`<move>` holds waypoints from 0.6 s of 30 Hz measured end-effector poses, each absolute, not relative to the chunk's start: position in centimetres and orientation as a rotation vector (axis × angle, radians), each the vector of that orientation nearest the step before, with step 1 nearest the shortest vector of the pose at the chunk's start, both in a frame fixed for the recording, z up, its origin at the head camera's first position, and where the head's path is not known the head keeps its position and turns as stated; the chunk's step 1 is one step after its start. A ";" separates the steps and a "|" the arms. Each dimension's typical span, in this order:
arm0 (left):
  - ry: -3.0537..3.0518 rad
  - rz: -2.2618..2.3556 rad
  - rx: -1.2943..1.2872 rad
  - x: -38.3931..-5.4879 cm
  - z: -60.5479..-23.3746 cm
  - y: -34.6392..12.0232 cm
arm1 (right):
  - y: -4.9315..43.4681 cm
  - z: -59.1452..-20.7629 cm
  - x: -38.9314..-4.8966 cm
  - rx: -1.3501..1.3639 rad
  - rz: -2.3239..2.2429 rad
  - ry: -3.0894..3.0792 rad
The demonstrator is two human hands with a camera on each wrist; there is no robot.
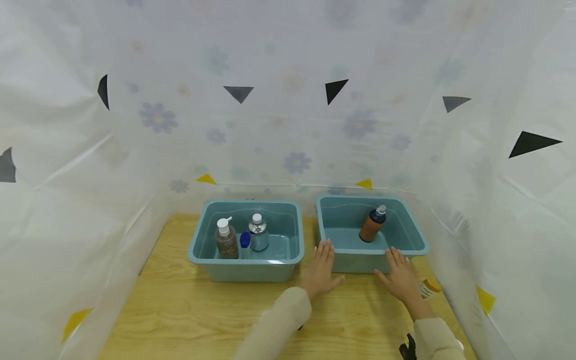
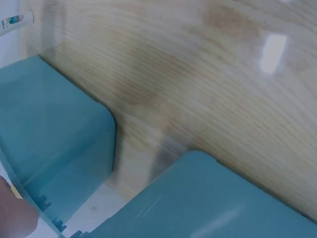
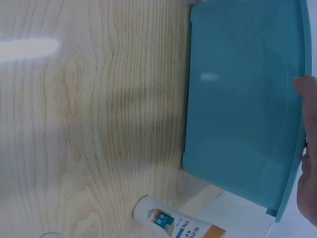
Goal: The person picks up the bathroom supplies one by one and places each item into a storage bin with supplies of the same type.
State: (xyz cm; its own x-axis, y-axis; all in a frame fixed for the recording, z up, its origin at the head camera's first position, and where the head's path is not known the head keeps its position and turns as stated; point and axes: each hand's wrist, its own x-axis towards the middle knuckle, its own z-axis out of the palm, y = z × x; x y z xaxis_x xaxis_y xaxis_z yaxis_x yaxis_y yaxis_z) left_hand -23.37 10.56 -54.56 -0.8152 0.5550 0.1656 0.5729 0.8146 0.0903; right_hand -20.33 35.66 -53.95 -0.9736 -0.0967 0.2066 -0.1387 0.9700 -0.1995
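Observation:
Two teal plastic bins stand side by side on a wooden table. In the head view my left hand point(image 1: 320, 270) reaches to the front left corner of the right bin point(image 1: 360, 261), fingers extended at its rim. My right hand point(image 1: 402, 280) lies against the same bin's front rim farther right, also with straight fingers. Inside that bin is a brown bottle point(image 1: 371, 227) with a dark collar and clear top. The left bin point(image 1: 249, 271) holds a brownish pump bottle point(image 1: 226, 242), a small blue-capped bottle point(image 1: 245, 244) and a clear white-capped bottle point(image 1: 259, 235).
Beside my right hand lies a white tube with an orange cap point(image 1: 430, 287); the right wrist view shows its printed label. A black object point(image 1: 408, 347) lies by my right sleeve. White sheeting point(image 1: 288, 125) encloses the table's back and sides.

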 end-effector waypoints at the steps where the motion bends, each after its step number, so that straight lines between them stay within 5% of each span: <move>1: -2.867 -0.190 -0.889 -23.5 -54.5 10.5 | 35.7 -53.9 -20.4 0.182 0.330 -2.918; 18: -2.981 -0.177 -0.896 -24.0 -53.2 10.7 | 38.2 -53.2 -20.7 0.144 0.397 -3.000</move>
